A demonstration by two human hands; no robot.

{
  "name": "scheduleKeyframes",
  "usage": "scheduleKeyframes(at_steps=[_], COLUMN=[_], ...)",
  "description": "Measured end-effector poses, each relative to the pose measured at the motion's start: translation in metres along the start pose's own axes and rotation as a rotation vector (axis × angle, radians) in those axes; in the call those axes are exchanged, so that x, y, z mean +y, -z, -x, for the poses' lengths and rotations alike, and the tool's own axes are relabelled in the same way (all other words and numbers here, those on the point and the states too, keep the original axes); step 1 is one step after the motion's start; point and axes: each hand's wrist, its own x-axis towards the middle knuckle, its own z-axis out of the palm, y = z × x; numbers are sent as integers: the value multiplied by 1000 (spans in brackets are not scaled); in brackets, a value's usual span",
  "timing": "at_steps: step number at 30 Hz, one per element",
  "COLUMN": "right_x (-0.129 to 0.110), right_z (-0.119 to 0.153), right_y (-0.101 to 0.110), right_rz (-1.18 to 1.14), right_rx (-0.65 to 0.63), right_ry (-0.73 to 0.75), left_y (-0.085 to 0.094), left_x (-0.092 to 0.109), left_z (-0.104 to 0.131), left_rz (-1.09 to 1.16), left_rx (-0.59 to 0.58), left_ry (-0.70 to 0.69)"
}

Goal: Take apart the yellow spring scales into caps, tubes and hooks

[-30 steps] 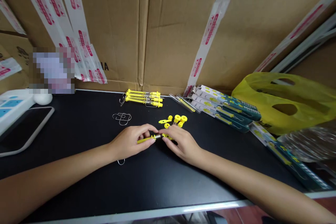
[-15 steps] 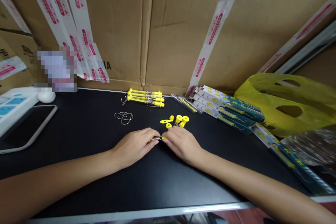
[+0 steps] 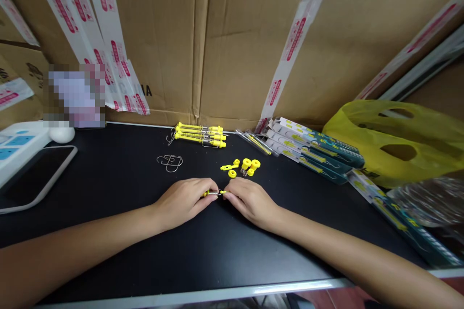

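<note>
My left hand (image 3: 190,199) is closed on a metal spring (image 3: 213,193) with a yellow end, mostly hidden by the fingers. My right hand (image 3: 251,198) pinches a small yellow plastic piece (image 3: 224,192). Between the fingertips the spring's wire end meets this piece; whether they are hooked together I cannot tell. Just beyond my right hand lie loose yellow plastic caps (image 3: 255,164), a flat yellow piece (image 3: 228,167) and a few small metal bits (image 3: 244,172). Past my left hand are bent wire hooks (image 3: 170,162). Several yellow spring scales (image 3: 200,135) with hooks lie side by side at the back.
Spring packets (image 3: 255,142) lie near stacked printed boxes (image 3: 311,147) on the right. Behind those is a yellow plastic bag (image 3: 348,130). A phone (image 3: 36,178) and white power strip (image 3: 18,135) occupy the left. Taped cardboard (image 3: 159,34) walls off the back of the black table (image 3: 195,260).
The fingertips have drawn slightly apart, so more of the spring's wire end shows between them. My left hand has shifted a little left. The items on the table stay put.
</note>
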Motion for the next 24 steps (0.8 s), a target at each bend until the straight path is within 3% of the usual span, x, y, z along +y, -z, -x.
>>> scheduleKeyframes(at_steps=[8, 17, 24], right_x=[-3, -3, 4], right_z=[0, 3, 4], right_y=[4, 3, -3], right_rz=[-222, -177, -44], right_rx=[-31, 23, 116], right_ry=[-68, -79, 60], left_y=[1, -4, -6], left_x=[-1, -1, -3], left_z=[0, 0, 1], left_rz=[-168, -331, -326], left_rx=[-22, 55, 77], left_ry=[-79, -110, -112])
